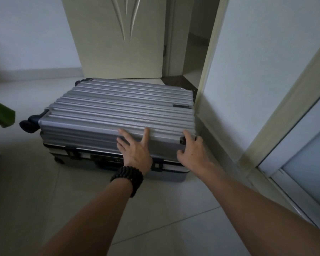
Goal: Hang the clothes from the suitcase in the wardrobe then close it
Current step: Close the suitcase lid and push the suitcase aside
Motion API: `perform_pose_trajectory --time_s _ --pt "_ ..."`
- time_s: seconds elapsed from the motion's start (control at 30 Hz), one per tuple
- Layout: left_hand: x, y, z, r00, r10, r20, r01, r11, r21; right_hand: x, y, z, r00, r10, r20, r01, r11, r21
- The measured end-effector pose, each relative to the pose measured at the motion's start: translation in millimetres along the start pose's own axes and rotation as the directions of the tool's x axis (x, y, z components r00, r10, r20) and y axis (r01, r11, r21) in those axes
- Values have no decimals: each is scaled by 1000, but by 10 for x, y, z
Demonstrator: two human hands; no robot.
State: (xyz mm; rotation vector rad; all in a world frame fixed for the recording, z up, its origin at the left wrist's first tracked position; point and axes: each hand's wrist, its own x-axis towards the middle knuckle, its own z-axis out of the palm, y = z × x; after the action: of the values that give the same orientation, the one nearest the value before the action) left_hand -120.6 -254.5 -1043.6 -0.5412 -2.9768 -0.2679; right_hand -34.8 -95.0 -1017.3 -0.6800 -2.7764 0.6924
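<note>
A silver ribbed hard-shell suitcase (118,108) lies flat on the tiled floor, its lid down, with dark latches along the near side. My left hand (135,148), a black bead bracelet on the wrist, rests flat with fingers spread on the lid's near edge. My right hand (191,149) curls around the lid's near right corner. No clothes show. The wardrobe is not clearly in view.
A cream door (118,34) stands open behind the suitcase, with a doorway (192,52) to its right. A white wall corner and a glass-panelled frame (303,154) run along the right. Something green (0,113) sits at the left edge. Pale floor tiles (44,191) lie in front.
</note>
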Motion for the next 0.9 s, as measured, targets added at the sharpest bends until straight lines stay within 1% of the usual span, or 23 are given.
perform_pose_trajectory --time_s 0.07,0.17,0.2,0.27,0.3,0.33,0.37,0.4,0.43,0.47,0.5,0.57,0.6,0.63,0.7,0.73,0.83,0.9 --pt "30 -84 29 999 15 41 -13 998 -60 17 -70 87 999 31 -33 -32 999 -37" --pt "229 -499 -144 994 69 85 -58 990 -127 -32 -286 219 1000 -1 -8 0 994 -109" --pt "312 -698 -218 991 85 104 -73 990 -120 -71 -396 271 999 -34 3 34 992 -118" --pt "379 -1160 -327 987 83 139 -73 995 -75 -212 -728 413 983 -172 66 179 978 -105" --pt "351 -1412 -370 990 49 131 -42 998 -52 -280 -982 518 948 -289 134 298 953 -53" --pt "239 -1637 -376 990 -2 138 12 998 -68 -376 -1218 620 883 -419 213 426 905 14" --pt "139 -1780 -358 990 -41 135 59 990 -129 -432 -1389 683 794 -534 291 539 839 68" --pt "-29 -1995 -377 984 -113 136 136 975 -175 -498 -1583 774 681 -642 353 648 753 119" --pt "-201 -2208 -413 970 -203 132 227 954 -197 -533 -1733 843 586 -717 379 728 671 143" --pt "-372 -2423 -454 947 -289 142 312 933 -182 -544 -1812 908 535 -753 384 778 616 125" --pt "-547 -2623 -490 923 -344 172 368 920 -138 -541 -1821 975 522 -763 381 805 589 77" --pt "-874 -2952 -535 887 -395 240 416 908 -42 -509 -1725 1117 542 -738 403 815 579 -36" --pt "-1026 -3052 -537 880 -380 284 394 919 9 -510 -1670 1174 549 -717 430 815 574 -84" --pt "-1138 -3098 -508 879 -343 332 346 937 50 -513 -1625 1237 541 -699 468 823 554 -125" --pt "-1283 -3101 -450 871 -264 415 244 964 101 -562 -1671 1354 470 -699 539 869 472 -147" --pt "-1314 -3063 -425 870 -229 436 197 973 118 -595 -1721 1409 447 -701 555 882 447 -147" --pt "-1314 -2871 -327 863 -177 473 108 980 169 -633 -1813 1470 457 -699 550 881 442 -170" --pt "-1286 -2763 -233 858 -161 488 73 978 195 -641 -1759 1512 460 -685 565 885 407 -227"
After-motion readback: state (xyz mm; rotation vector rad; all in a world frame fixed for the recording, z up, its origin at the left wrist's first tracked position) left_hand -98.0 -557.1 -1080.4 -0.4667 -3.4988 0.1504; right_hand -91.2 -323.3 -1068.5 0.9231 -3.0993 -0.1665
